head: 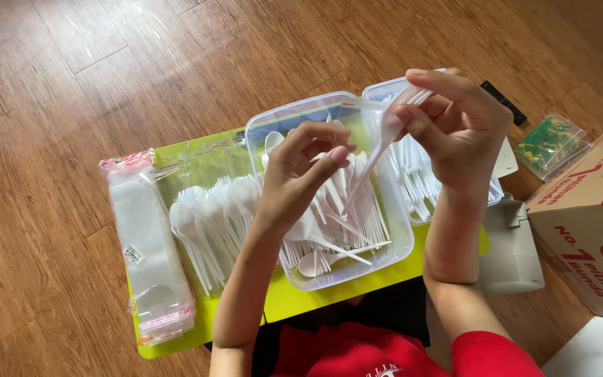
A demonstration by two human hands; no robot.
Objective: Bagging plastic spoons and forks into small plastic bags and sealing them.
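At the bottom of the frame a lime-green tray (pixel 294 300) rests on the lap. On it, lower left, lie a stack of clear sleeve bags (pixel 149 251) and loose white plastic spoons (pixel 207 223). Centre, the left hand (pixel 301 174) pinches the mouth of a thin clear sleeve (pixel 357 105), probably to keep it open over the clear tub (pixel 399 244). Upper right, the right hand (pixel 458 119) closes on a white spoon and fork (pixel 378 153); their tops are hidden.

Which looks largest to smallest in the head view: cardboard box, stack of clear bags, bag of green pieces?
1. Cardboard box, though cut off by the frame edge
2. Stack of clear bags
3. Bag of green pieces
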